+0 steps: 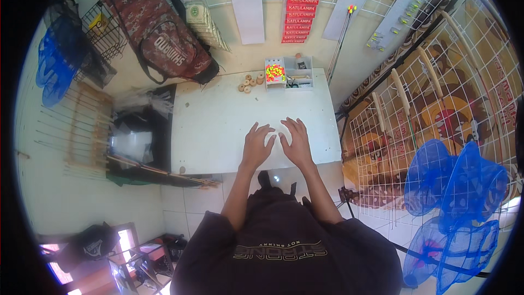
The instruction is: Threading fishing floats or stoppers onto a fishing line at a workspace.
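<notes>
Both my hands hover or rest over the near half of a white table [218,125]; I cannot tell whether they touch it. My left hand [257,145] has its fingers apart and holds nothing. Beside it, my right hand [295,141] is likewise spread and bare, the two thumbs close together. Beyond them at the table's far side stands a grey compartment tray [299,88]. Its left section holds a pile of small red and yellow pieces [275,73]; the right sections hold a small dark bottle [301,63] and thin tools. Several wooden spools [247,89] lie left of the tray.
A camouflage rod bag [169,49] leans at the table's far left corner. Thin rods with coloured tips [349,16] stand at the far right. Blue nets [458,186] hang on a white wire grid to the right. Sticks [164,168] jut out along the left side.
</notes>
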`<state>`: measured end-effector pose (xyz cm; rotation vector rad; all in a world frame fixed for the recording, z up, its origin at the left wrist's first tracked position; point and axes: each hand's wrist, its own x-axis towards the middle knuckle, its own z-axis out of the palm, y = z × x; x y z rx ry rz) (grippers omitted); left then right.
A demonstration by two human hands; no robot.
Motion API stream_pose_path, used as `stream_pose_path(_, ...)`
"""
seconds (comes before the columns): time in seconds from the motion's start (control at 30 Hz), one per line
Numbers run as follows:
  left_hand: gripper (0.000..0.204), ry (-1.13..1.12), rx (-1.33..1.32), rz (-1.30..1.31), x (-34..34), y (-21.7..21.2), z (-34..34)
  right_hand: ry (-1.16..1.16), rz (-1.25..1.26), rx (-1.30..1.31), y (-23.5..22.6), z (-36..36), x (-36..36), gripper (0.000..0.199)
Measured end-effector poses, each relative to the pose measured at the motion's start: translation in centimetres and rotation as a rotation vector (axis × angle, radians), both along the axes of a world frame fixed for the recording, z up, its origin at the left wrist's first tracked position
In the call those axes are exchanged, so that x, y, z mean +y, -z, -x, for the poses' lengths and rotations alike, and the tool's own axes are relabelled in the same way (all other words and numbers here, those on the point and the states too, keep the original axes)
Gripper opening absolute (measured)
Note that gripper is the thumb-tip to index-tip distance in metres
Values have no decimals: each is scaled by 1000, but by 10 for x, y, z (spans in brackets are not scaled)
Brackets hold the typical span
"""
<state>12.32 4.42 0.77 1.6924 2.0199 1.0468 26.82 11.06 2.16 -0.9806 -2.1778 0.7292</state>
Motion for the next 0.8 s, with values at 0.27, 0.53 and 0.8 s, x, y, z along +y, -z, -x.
stream_pose_path(0.27, 24, -10, -13, 75, -45, 7, -3, -6, 24, -33, 2, -5, -45, 37)
stream_pose_path(0.53, 25, -68, -7, 60, -94, -2, 13, -24, 26, -45, 4, 17, -84, 38)
stream_pose_path(0.8, 22, -157, 29, 35, -165, -11, 84, 2, 2, 30, 4, 87, -138, 37)
